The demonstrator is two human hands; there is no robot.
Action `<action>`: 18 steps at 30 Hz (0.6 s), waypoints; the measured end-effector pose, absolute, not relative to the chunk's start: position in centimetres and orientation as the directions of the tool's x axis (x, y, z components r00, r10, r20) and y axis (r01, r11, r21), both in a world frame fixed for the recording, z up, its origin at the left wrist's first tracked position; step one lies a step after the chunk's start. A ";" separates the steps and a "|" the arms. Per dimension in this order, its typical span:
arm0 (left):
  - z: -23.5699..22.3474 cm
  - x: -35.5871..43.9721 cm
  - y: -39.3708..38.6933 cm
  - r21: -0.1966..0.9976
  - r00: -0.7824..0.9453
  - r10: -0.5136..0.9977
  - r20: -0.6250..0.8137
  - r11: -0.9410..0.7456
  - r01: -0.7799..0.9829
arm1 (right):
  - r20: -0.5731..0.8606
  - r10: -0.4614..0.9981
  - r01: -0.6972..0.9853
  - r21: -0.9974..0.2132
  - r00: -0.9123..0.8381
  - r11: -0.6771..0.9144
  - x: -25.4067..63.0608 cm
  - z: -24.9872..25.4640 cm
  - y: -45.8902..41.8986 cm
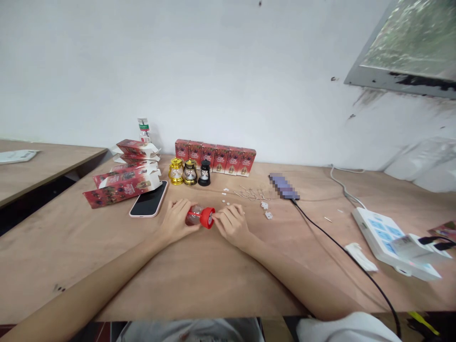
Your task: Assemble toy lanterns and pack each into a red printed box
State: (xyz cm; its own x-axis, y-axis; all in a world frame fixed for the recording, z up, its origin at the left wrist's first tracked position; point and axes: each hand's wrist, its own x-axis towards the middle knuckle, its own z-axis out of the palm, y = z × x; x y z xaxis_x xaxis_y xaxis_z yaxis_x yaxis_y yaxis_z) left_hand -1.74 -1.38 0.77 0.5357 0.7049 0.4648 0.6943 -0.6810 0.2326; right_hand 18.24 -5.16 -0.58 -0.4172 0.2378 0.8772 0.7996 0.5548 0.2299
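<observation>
Forearms: across the table.
Left hand: gripping a clear shell.
Right hand: fingertips at its red rim, grip unclear.
Open boxes: insides hidden.

Red lantern – glossy plastic, clear body; boxes – smooth printed card; tabletop matt, probably wood.

The left fingers partly hide the clear plastic, red-ended lantern; blurring masks the cabled black phone's screen; the grey-framed window runs past the right edge.
</observation>
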 end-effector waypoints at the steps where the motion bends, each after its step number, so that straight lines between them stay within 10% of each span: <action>1: 0.8 -1.7 -1.4 0.225 0.538 0.704 0.463 -0.680 0.697 | 0.872 0.246 0.797 0.228 -0.423 0.559 18.3 -0.7 -5.1; 18: 0.5 -1.9 -1.2 0.168 0.556 0.661 0.504 -0.707 0.687 | 0.869 0.454 0.653 -0.229 -0.197 0.722 19.0 -1.4 -4.2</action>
State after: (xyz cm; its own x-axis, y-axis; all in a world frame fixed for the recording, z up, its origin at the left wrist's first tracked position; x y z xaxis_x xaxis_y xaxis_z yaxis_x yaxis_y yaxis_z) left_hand -1.94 -1.18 0.53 0.5564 0.6608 0.5037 0.6873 -0.7067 0.1678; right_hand 18.97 -4.16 -1.40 -0.1970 0.4536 0.8692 0.6528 0.7221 -0.2289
